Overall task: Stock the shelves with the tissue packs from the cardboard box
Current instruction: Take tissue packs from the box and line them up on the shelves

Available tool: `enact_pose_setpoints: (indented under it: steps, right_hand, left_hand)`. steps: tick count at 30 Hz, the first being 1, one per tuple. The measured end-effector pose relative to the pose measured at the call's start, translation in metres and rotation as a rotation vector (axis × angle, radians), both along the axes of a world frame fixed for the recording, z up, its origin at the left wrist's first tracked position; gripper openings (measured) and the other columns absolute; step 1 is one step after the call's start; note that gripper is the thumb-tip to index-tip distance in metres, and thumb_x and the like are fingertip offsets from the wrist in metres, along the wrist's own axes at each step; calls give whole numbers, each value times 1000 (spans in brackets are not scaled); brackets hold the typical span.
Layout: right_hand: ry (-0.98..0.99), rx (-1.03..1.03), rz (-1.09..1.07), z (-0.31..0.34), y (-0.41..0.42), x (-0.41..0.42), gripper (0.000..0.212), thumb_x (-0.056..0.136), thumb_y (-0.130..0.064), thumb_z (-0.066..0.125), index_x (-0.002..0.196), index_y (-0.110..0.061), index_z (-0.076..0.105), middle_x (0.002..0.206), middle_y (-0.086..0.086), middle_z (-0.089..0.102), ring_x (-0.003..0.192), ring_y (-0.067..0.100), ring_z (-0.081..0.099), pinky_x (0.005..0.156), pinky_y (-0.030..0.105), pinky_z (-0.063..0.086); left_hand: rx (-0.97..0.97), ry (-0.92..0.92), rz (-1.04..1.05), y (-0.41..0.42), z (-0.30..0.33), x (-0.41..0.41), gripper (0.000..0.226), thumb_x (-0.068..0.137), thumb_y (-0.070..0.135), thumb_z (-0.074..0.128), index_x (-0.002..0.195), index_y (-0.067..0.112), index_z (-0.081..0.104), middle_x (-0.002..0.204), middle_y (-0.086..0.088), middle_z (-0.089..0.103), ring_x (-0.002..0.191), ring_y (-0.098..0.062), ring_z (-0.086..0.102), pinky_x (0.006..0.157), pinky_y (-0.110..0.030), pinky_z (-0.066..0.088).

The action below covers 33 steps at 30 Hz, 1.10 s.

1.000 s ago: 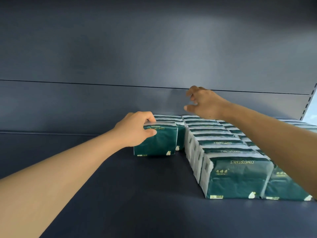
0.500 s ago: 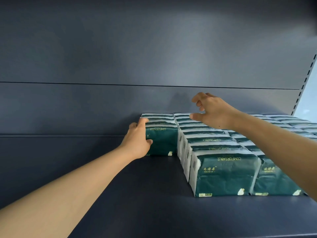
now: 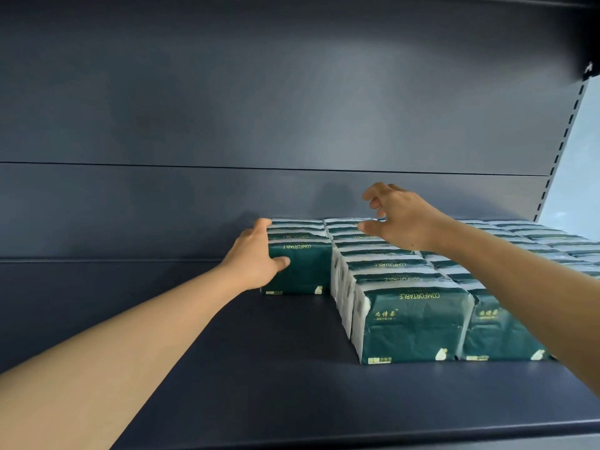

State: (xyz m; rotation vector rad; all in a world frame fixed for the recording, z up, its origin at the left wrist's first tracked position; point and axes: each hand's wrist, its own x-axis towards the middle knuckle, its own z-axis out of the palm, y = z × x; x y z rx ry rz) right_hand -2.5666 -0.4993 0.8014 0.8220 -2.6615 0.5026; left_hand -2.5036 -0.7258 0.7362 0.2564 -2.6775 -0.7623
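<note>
Green tissue packs (image 3: 412,323) stand in rows on the dark shelf (image 3: 259,384), filling its right side back to the rear panel (image 3: 227,125). A short row of packs (image 3: 300,254) sits left of them at the back. The left hand (image 3: 251,259) presses against that row's left side, fingers straight, thumb on the front pack's face. The right hand (image 3: 401,217) hovers above the longer rows, fingers loosely curled and holding nothing.

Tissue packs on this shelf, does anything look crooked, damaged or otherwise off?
Nothing looks damaged or spilled. The tissue packs stand upright in straight rows. Their COMFORTABLE lettering reads upside down, the same on every pack. The row under the left hand is shorter than its neighbours, leaving bare shelf in front.
</note>
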Motion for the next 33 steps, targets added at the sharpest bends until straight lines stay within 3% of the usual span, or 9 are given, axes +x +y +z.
enact_pose_setpoints:
  steps: [5,16,19,24,29,33]
  right_hand:
    - [17,-21,-4,13,1,27,55,87,-31,63,134,-13,39,130,9,49,114,22,50,86,21,35]
    - [99,-73,-68,11,25,170,47,88,-30,61,129,-11,45,121,4,56,103,19,57,85,21,38]
    - [64,-95,-125,-5,40,216,45,88,-28,61,127,-12,47,114,4,60,97,20,60,83,22,40]
    - [-6,-121,-236,-47,68,283,31,88,-21,60,110,1,59,108,2,63,91,22,59,80,22,36]
    - [-112,-151,-366,-97,101,341,34,86,-19,61,117,-8,54,95,4,70,92,28,61,83,31,43]
    - [-226,-161,-456,-141,136,378,26,87,-17,59,112,-9,57,98,2,70,96,28,60,80,24,38]
  left_hand:
    - [5,115,-9,-3,25,24,67,89,31,65,144,20,28,143,-5,41,129,-23,41,90,-28,32]
    - [96,241,-197,25,40,130,47,89,25,63,132,22,44,127,2,56,106,-15,56,86,-26,43]
    - [157,215,-285,42,26,168,42,89,22,64,128,21,48,119,2,60,102,-14,59,82,-23,42]
    - [231,142,-419,77,-11,223,34,88,21,64,120,22,54,111,5,63,93,-10,61,67,-14,43]
    - [284,40,-507,121,-52,261,28,88,21,64,115,19,56,101,4,66,93,-15,62,78,-27,50]
    - [303,-73,-584,159,-92,279,25,89,20,61,113,20,55,94,9,66,91,-13,63,68,-19,46]
